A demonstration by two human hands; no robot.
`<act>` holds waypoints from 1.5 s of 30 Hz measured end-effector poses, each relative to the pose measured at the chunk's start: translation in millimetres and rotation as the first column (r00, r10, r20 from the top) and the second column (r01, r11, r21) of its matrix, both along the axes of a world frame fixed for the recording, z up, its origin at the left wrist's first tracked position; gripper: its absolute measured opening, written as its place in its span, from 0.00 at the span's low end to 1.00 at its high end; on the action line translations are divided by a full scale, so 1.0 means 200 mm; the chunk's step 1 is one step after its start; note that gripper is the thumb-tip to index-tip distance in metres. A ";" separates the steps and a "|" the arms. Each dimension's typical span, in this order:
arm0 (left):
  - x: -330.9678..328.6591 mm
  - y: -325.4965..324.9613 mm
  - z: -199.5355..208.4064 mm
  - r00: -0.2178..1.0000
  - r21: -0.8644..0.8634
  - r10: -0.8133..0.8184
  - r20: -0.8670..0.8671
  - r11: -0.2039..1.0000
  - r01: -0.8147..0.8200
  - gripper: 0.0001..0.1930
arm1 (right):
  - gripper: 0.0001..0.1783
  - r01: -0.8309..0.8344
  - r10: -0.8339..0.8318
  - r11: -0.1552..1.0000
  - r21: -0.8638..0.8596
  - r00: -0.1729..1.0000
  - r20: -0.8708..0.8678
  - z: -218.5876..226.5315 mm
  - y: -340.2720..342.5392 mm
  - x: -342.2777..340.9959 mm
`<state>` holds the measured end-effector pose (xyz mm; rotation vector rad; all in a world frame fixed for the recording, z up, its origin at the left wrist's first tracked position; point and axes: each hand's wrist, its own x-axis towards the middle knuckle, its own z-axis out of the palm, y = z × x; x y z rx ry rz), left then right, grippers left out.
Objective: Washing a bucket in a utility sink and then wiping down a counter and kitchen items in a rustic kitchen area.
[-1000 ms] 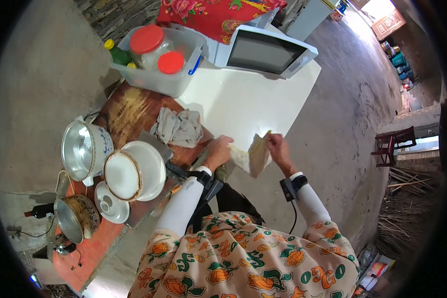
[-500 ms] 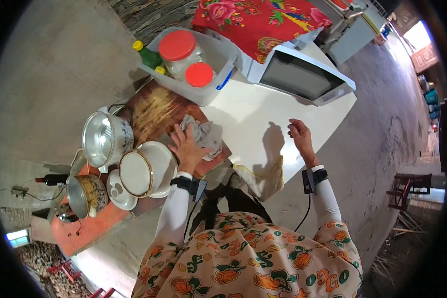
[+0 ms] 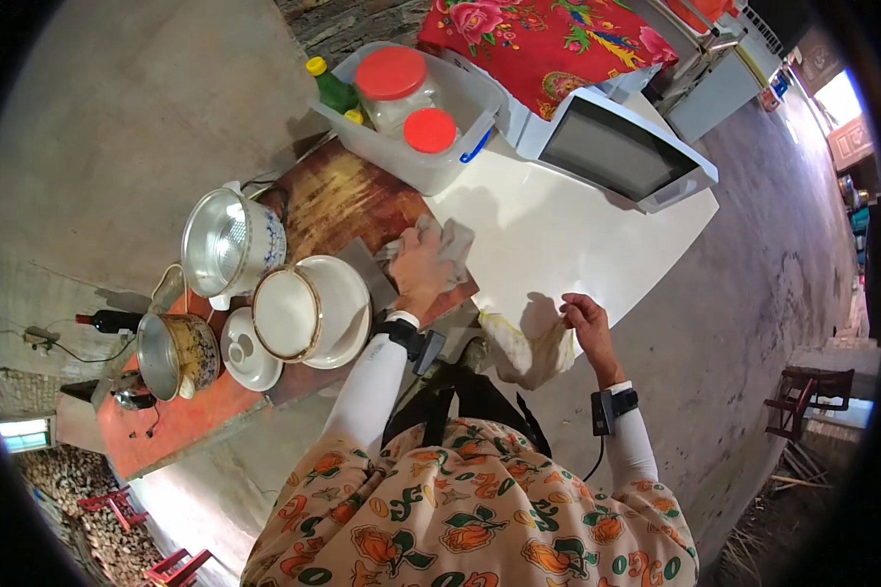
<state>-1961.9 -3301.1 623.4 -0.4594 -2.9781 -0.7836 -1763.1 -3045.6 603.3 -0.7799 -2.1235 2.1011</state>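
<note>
A crumpled grey cloth [image 3: 457,245] lies on the reddish-brown, worn tabletop [image 3: 335,201], near its right edge. My left hand [image 3: 423,266] is on it, fingers bent into the fabric. Over the front edge of the white table [image 3: 558,235], my right hand [image 3: 589,328] hovers with its fingers curled in and nothing visible in them. A whitish cloth with a yellow border [image 3: 529,354] hangs from that edge, close beside the right hand; whether they touch I cannot tell. Left of my left hand stands a white bowl with a brown rim [image 3: 289,313], next to a white plate [image 3: 347,311].
A patterned pot [image 3: 266,240], a brownish pot [image 3: 201,352] and a white lid [image 3: 248,347] stand at left. Behind are a clear plastic bin [image 3: 423,176] with red-lidded jars, and a microwave [image 3: 617,147] under a red floral cloth [image 3: 548,44]. A dark bottle [image 3: 108,321] is at far left.
My left hand has gone from spread fingers beside the grey cloth to fingers bent into it. The right hand has come nearer, toward the whitish cloth. The whole view has shifted slightly.
</note>
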 end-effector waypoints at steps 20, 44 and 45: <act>0.45 -0.18 0.51 0.785 0.613 -0.565 -0.253 0.534 0.582 0.15 | 0.33 -0.151 -0.123 0.742 -0.654 0.927 -0.354 0.44 -0.75 -0.03; 0.70 -0.63 -0.36 0.475 0.467 -0.180 0.861 -0.086 -0.880 0.17 | 0.27 -0.274 0.799 0.128 0.953 0.598 0.064 -0.18 -1.12 -1.48; 0.71 -0.63 -0.38 0.482 0.477 -0.178 0.858 -0.071 -0.876 0.15 | 0.26 -0.257 0.795 0.101 0.961 0.601 0.077 -0.20 -1.17 -1.58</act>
